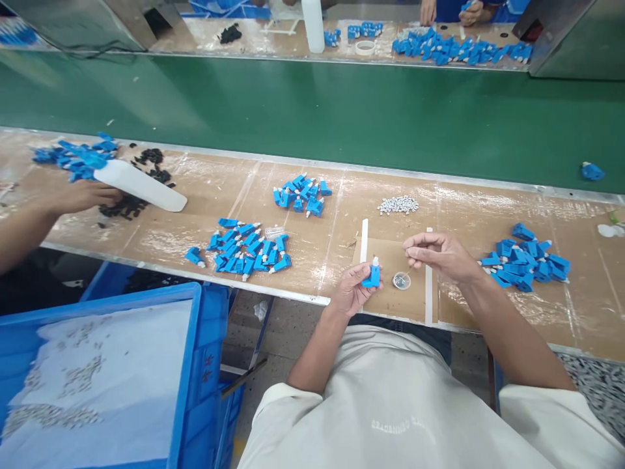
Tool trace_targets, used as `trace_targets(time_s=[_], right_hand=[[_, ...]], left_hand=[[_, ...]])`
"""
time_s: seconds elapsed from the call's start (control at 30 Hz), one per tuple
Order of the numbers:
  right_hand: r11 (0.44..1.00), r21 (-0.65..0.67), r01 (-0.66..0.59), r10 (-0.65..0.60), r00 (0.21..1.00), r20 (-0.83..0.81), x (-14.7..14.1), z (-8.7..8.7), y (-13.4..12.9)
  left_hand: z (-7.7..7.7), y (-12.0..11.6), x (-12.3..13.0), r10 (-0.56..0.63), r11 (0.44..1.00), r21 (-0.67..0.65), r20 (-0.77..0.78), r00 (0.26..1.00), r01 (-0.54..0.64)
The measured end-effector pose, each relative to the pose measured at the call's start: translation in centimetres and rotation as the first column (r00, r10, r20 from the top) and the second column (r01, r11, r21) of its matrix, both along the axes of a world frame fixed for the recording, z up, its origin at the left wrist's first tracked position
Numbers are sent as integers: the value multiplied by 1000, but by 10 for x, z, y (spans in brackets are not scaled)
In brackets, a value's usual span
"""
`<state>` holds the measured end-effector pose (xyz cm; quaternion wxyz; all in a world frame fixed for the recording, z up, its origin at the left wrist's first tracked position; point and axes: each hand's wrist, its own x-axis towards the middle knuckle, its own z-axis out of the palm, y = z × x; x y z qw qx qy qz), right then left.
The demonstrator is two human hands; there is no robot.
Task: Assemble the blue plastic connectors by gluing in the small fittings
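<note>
My left hand holds a blue plastic part with a white tip pointing up, near the bench's front edge. To its right, my right hand is pinched over a small round dish; a thin thing seems to reach from the fingertips toward the dish, too small to name. The dish lies between two white strips on the cardboard. Beyond it sits a pile of small grey pieces. Blue parts are heaped to the right and to the left.
Another person's hand is at the left by a white bottle and black pieces. A blue crate stands below left. Behind the bench runs a green belt, with more hands across it.
</note>
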<state>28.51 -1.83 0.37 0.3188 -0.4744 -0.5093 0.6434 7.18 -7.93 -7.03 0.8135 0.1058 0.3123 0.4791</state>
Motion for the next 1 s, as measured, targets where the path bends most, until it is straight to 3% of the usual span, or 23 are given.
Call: trace_targets(time_s=[0.13, 0.27, 0.57, 0.77, 1.0], right_hand=[[994, -96, 44, -57, 989, -136, -4, 7, -23], [995, -81, 62, -75, 982, -175, -10, 14, -34], [998, 4, 67, -66, 992, -109, -17, 16, -48], [992, 61, 111, -108, 993, -41, -25, 21, -57], [969, 215, 124, -129, 992, 12, -29, 22, -63]], left_hand=[[3, -1, 4, 21, 1000, -10, 9, 1000, -20], [8, -6, 8, 42, 999, 20, -12, 999, -42], [31, -14, 16, 34, 991, 133, -130, 991, -16], [31, -15, 19, 139, 967, 244, -240, 961, -79], [30, -17, 18, 202, 929, 361, -299, 932, -86]])
